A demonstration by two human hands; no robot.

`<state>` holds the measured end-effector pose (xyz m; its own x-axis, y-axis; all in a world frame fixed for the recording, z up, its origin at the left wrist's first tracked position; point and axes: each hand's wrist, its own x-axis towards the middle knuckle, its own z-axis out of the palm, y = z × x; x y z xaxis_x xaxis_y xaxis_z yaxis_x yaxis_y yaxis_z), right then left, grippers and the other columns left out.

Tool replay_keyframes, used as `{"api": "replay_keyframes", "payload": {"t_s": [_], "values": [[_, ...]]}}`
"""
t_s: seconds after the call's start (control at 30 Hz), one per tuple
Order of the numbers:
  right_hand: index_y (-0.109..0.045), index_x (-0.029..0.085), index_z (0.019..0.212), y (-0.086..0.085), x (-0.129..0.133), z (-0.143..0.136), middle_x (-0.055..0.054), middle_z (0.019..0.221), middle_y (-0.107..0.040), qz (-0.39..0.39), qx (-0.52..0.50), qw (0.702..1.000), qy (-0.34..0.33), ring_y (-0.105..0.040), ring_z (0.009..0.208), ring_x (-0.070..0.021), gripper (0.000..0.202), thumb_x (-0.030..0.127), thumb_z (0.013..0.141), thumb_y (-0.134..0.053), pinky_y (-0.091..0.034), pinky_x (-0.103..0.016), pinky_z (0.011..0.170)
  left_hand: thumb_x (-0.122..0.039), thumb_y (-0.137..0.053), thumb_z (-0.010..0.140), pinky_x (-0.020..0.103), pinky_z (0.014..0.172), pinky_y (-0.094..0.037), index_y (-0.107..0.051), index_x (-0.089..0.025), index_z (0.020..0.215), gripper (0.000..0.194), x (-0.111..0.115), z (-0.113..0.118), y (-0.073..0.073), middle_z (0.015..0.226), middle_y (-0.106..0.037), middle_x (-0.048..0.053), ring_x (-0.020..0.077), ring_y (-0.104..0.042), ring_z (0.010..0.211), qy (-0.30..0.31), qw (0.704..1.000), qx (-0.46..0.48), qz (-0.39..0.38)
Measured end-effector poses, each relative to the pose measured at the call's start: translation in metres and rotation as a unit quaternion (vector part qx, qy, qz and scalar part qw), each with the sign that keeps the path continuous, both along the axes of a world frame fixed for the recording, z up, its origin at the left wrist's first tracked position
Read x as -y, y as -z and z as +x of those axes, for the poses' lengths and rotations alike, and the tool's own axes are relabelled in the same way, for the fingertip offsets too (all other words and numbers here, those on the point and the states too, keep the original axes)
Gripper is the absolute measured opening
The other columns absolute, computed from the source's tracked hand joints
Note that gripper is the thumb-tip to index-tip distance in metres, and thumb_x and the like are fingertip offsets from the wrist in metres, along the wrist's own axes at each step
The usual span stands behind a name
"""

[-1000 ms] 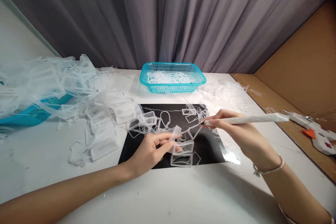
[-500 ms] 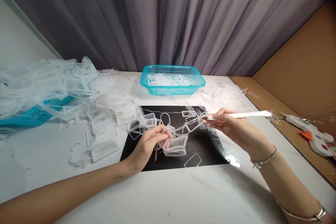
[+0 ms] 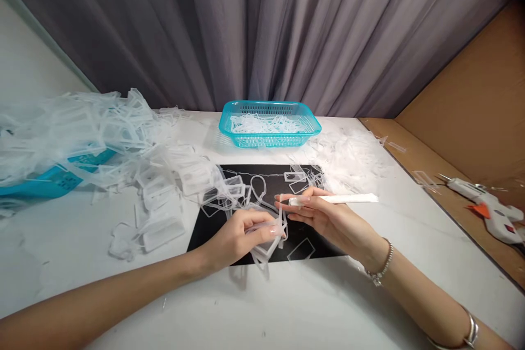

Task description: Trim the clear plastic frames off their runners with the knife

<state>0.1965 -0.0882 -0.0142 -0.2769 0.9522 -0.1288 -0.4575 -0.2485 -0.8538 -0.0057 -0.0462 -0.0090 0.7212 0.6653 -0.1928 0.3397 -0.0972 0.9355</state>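
My left hand (image 3: 241, 234) is closed on a bundle of translucent plastic frames (image 3: 262, 251), its thumb on top. My right hand (image 3: 334, 219) grips a slim white-handled tool (image 3: 348, 198) that lies across its fingers and points left; the tip is hard to make out. A thin translucent strip (image 3: 281, 210) rises from the bundle beside my right fingertips. Both hands are close together over a black mat (image 3: 324, 243). One rectangular frame (image 3: 301, 250) lies at the mat's front edge, and more tangled frames (image 3: 221, 197) lie behind my left hand.
A blue basket (image 3: 269, 139) holding thin white pieces stands by the curtain. Translucent pieces (image 3: 82, 120) are heaped over a blue container (image 3: 57, 180) at left. More plastic scraps (image 3: 353, 158) lie at right, near a white glue gun (image 3: 492, 210) on the brown board.
My right hand has moved left and slightly down, bringing the white tool close to my left hand. My left hand has turned the bundle and shifted it slightly nearer me.
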Motion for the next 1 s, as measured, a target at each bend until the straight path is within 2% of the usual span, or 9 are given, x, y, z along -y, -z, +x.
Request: {"api": "replay_keyframes", "payload": {"t_s": [0.1,0.23,0.4,0.53,0.67,1.0], "values": [[-0.056,0.019,0.073,0.0,0.001,-0.002,-0.005,0.11,-0.065,-0.002,0.011,1.0,0.003,-0.052,0.116,-0.0216,0.013,0.021,0.086,-0.058,-0.037,-0.04,0.099,-0.032,-0.051,0.083,0.024,0.062,-0.033,-0.068,-0.015,0.081,0.024,0.0,-0.003,0.0,0.075,-0.057,0.001,0.0122,-0.047,0.068,-0.003,1.0,0.019,-0.009],[-0.056,0.02,0.071,-0.005,0.003,0.0,-0.005,0.11,-0.065,0.033,0.069,0.997,0.012,-0.045,0.123,-0.0216,0.015,0.023,0.086,-0.058,-0.035,-0.041,0.101,-0.031,-0.053,0.081,0.023,0.057,-0.03,-0.066,-0.014,0.078,0.022,0.0,-0.004,0.002,0.071,-0.053,-0.001,0.0096,-0.042,0.062,-0.009,0.999,0.035,-0.014],[-0.054,0.021,0.071,-0.011,0.01,0.003,-0.004,0.098,-0.068,0.081,0.214,0.974,-0.008,-0.054,0.114,-0.022,0.016,0.028,0.085,-0.06,-0.037,-0.039,0.097,-0.033,-0.055,0.081,0.023,0.053,-0.023,-0.059,-0.013,0.075,0.021,0.0,-0.002,0.004,0.062,-0.04,-0.004,0.0078,-0.033,0.057,-0.034,0.998,0.038,-0.049],[-0.051,0.022,0.073,-0.012,0.013,0.002,-0.005,0.091,-0.069,0.094,0.264,0.96,-0.027,-0.056,0.11,-0.0236,0.019,0.034,0.085,-0.058,-0.043,-0.036,0.086,-0.032,-0.054,0.082,0.024,0.053,-0.022,-0.055,-0.013,0.071,0.022,0.0,-0.001,0.004,0.061,-0.035,-0.005,0.0079,-0.03,0.057,-0.03,0.998,0.036,-0.033],[-0.05,0.022,0.072,-0.013,0.012,0.0,-0.007,0.099,-0.068,0.111,0.288,0.951,-0.031,-0.057,0.109,-0.0235,0.019,0.034,0.086,-0.056,-0.043,-0.035,0.083,-0.033,-0.054,0.082,0.025,0.054,-0.022,-0.05,-0.014,0.068,0.024,0.001,-0.002,0.006,0.063,-0.034,-0.005,0.0087,-0.03,0.059,-0.028,0.998,0.036,-0.033],[-0.049,0.021,0.071,-0.01,0.011,0.0,-0.007,0.099,-0.069,0.117,0.29,0.95,-0.019,-0.06,0.103,-0.0211,0.019,0.03,0.087,-0.055,-0.044,-0.033,0.079,-0.036,-0.052,0.083,0.025,0.056,-0.024,-0.053,-0.015,0.073,0.023,0.0,-0.002,0.006,0.067,-0.039,-0.003,0.0099,-0.033,0.062,-0.027,0.998,0.033,-0.039]]}}
